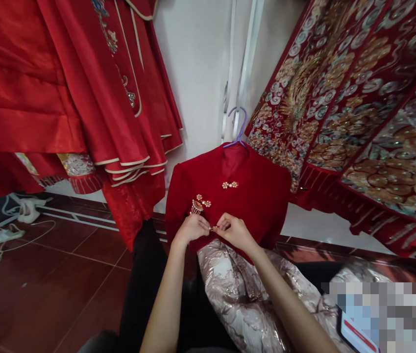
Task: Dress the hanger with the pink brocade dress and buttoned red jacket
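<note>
Left hand (192, 228) and right hand (234, 230) pinch the small clasp (213, 228) between them on the red jacket (259, 196), each grip narrow.

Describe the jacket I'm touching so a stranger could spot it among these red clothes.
Find the white wall between the red robes and the embroidered gown. In front hangs a short red jacket on a purple hanger. Unlike its neighbours, it is plain, with small gold clasps.
</note>
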A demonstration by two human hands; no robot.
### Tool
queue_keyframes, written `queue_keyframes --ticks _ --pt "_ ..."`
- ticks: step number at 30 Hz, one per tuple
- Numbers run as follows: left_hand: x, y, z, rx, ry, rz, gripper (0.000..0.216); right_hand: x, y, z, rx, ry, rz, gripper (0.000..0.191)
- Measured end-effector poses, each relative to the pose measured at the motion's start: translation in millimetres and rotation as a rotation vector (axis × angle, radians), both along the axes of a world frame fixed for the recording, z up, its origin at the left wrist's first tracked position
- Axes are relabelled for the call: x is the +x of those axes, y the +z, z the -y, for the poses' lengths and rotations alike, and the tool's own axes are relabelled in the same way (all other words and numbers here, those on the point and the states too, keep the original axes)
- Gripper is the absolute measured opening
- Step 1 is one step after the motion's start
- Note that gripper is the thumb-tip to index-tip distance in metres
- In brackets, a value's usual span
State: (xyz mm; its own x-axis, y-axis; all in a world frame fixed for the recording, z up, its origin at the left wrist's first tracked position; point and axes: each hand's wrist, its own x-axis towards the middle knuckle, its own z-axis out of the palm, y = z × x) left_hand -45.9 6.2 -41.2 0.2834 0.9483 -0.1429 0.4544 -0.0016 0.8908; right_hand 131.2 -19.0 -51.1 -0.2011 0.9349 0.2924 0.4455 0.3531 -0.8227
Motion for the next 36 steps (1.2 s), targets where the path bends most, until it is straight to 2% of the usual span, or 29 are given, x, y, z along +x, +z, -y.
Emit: queue_keyframes --ticks 7,13,22,27,36 --pt "0.8 2.3 2.4 -0.003 -0.001 0.023 0.021 0.7 2.5 1.2 -0.02 -0.023 -0.037 0.009" --pt "-0.1 -3.6 0.7 0.012 0.042 -0.01 0.014 -4.3 -5.9 -1.0 0.031 -0.074 -0.059 0.008" --pt "2.8 1.0 4.0 -0.109 0.057 0.173 0.005 1.5 -3.1 -1.6 0.01 -0.01 -0.012 0.009" --pt "3.7 -0.2 3.6 -0.092 0.091 0.125 0.008 -1.3 -8.3 -3.4 0.032 -0.016 0.003 0.006" --pt "-1.7 0.3 5.0 -0.137 0.096 0.173 0.013 -7.1 -13.0 -1.9 0.056 -0.048 0.016 0.006"
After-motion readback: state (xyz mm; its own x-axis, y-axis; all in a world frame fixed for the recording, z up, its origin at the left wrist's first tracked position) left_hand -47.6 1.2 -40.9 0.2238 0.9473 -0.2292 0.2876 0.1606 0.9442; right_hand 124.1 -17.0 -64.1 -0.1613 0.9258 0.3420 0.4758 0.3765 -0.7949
